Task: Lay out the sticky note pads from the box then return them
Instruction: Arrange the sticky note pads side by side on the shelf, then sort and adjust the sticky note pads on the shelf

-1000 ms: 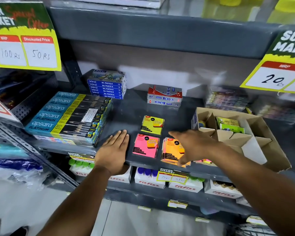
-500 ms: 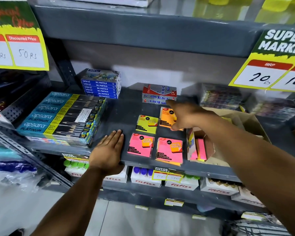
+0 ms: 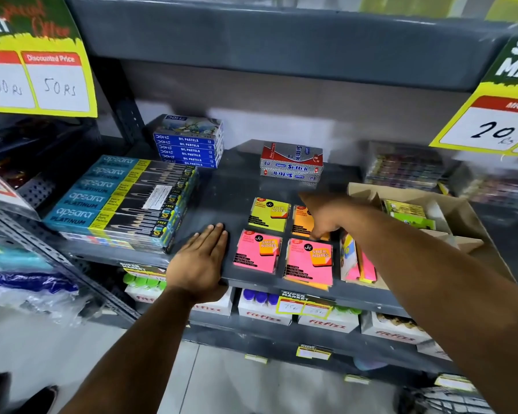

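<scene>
A: Grey metal shelf (image 3: 240, 192) first, biggest thing we see. Cardboard box (image 3: 473, 234) sits on its right end, flaps up, a few pads (image 3: 358, 264) standing on edge in its near corner, green packs further back in it.

B: Pencil boxes (image 3: 123, 201) stacked at the left, crayon boxes (image 3: 189, 144) behind, pen boxes (image 3: 292, 165) at the back middle. Not ours.

A: Agreed. Task pads: we count four spots in a two-by-two grid between the hands. Yellow pad (image 3: 268, 215) back left, orange pad (image 3: 302, 224) back right, pink pad (image 3: 257, 252) front left, second pink pad (image 3: 308, 262) front right with an orange edge showing under it, near the shelf lip.

B: Hands?

A: Left hand (image 3: 201, 258) flat, fingers together, palm down on the shelf edge just left of the front pink pad, gripping nothing. Right hand (image 3: 322, 215) reaches in from the right across the box corner, over the orange pad, fingers curled down at its near edge. We can't tell if it pinches the pad or has let go.

B: Key relation?

A: Orange pad lies right under the right hand, long side running front to back; the box is just to that hand's right. Right hand is nearer both, so we judge it does the next pick from the box.
</scene>
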`<state>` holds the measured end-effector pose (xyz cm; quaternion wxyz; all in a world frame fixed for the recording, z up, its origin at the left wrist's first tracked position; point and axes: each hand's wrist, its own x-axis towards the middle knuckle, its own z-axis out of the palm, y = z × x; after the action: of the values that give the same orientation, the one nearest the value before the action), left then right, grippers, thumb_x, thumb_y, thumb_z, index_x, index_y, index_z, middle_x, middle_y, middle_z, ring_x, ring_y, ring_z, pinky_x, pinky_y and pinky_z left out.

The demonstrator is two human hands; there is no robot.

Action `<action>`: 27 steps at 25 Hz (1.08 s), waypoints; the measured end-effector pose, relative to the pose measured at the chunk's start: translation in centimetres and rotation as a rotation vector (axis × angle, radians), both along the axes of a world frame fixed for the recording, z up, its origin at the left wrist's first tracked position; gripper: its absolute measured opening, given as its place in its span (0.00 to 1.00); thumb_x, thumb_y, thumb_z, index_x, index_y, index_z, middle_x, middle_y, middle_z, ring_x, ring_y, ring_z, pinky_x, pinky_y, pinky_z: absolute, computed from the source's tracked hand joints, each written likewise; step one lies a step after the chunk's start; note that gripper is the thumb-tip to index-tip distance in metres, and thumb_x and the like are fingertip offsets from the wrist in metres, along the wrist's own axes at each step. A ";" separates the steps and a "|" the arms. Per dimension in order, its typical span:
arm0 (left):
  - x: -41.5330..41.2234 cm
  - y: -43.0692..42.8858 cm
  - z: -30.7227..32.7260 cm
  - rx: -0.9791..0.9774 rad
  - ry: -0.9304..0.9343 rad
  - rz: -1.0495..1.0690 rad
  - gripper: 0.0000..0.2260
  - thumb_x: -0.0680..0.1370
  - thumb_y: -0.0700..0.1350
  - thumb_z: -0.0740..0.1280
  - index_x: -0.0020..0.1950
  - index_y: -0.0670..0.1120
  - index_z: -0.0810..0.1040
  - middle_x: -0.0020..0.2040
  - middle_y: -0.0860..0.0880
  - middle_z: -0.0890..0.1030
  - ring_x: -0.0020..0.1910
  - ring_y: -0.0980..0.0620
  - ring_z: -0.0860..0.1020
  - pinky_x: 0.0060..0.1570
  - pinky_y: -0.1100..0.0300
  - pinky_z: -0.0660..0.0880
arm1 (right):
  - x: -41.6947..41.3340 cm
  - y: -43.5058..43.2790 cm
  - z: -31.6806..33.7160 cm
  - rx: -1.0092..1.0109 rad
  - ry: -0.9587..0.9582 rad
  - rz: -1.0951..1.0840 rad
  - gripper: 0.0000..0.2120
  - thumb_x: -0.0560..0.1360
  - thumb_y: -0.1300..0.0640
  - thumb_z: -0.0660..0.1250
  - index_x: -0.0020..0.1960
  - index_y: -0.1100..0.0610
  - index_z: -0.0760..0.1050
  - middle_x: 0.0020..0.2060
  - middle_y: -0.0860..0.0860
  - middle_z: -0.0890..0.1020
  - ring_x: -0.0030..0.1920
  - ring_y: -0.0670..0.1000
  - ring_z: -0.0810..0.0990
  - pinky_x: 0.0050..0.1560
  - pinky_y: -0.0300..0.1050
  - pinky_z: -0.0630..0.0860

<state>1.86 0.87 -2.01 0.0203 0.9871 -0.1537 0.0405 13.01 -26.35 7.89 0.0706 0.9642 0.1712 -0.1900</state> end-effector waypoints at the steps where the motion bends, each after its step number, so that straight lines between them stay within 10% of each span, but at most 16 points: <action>1: 0.0 0.0 0.0 0.005 0.000 0.000 0.46 0.61 0.59 0.71 0.74 0.41 0.59 0.75 0.41 0.61 0.74 0.43 0.60 0.72 0.49 0.56 | -0.1 -0.1 0.8 0.073 -0.047 0.011 0.31 0.67 0.52 0.77 0.65 0.58 0.68 0.53 0.57 0.80 0.46 0.55 0.79 0.40 0.46 0.76; 4: 0.0 0.0 0.0 0.012 0.011 0.008 0.47 0.60 0.57 0.74 0.73 0.41 0.60 0.75 0.42 0.62 0.73 0.43 0.61 0.71 0.48 0.58 | -2.2 -0.6 2.6 0.342 -0.079 0.080 0.44 0.66 0.49 0.78 0.74 0.53 0.58 0.63 0.55 0.77 0.56 0.56 0.78 0.52 0.51 0.77; 8: 0.1 -0.2 -0.1 0.032 -0.043 0.016 0.35 0.68 0.53 0.69 0.70 0.38 0.65 0.73 0.39 0.66 0.70 0.40 0.67 0.69 0.45 0.63 | -7.7 -1.8 1.0 0.138 0.045 0.224 0.56 0.62 0.37 0.76 0.76 0.52 0.47 0.64 0.56 0.75 0.59 0.56 0.75 0.52 0.50 0.76; 27: 0.1 0.1 -0.1 0.018 0.008 0.011 0.49 0.62 0.60 0.71 0.75 0.43 0.54 0.77 0.44 0.56 0.75 0.46 0.55 0.73 0.51 0.53 | -6.4 6.6 -1.1 0.292 -0.178 0.174 0.48 0.63 0.40 0.74 0.74 0.51 0.55 0.50 0.53 0.80 0.51 0.58 0.78 0.39 0.47 0.72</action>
<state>1.95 0.96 -2.12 0.0120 0.9882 -0.1486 0.0354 6.58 -19.79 6.78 -0.0392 0.9587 0.2729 -0.0700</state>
